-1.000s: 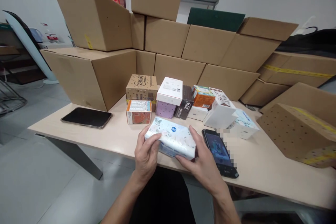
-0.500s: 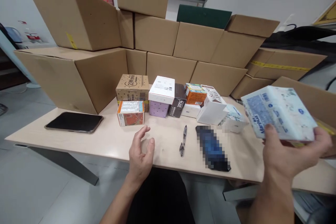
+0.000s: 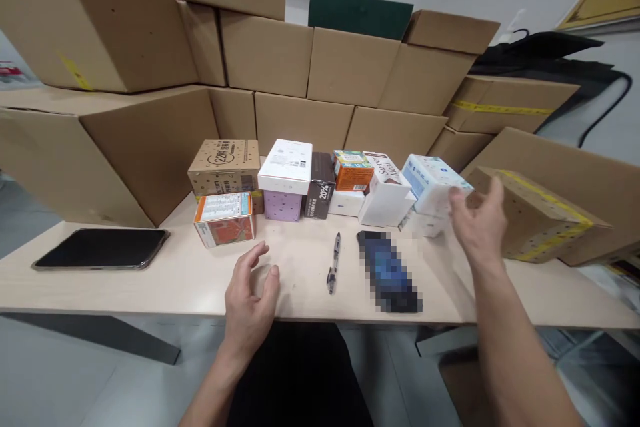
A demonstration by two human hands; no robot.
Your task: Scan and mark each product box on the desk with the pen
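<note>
A pale blue-and-white tissue pack (image 3: pixel 434 180) rests on top of another light-coloured pack (image 3: pixel 424 221) at the right end of a row of small boxes. My right hand (image 3: pixel 477 223) is at its right end, fingers spread, thumb close to the pack; whether it touches is hard to tell. My left hand (image 3: pixel 251 287) hovers over the front of the table, half curled with fingers apart and nothing in it. Just beyond it stands an orange-and-white box (image 3: pixel 226 219). A clear pen (image 3: pixel 334 263) and a dark phone with a blurred-out screen (image 3: pixel 390 272) lie between my hands.
Along the row are a brown printed carton (image 3: pixel 223 167), a white-lidded purple box (image 3: pixel 284 180), a dark box (image 3: pixel 320 187), an orange box (image 3: pixel 353 170) and a white box (image 3: pixel 384 193). Stacked cardboard boxes (image 3: pixel 303 123) wall the back. A black phone (image 3: pixel 101 249) lies left; a taped carton (image 3: pixel 540 213) stands right.
My right hand has carried the tissue pack left, set it on the other pack and loosened its fingers. My left hand keeps its half-curled pose. The view has shifted to the right.
</note>
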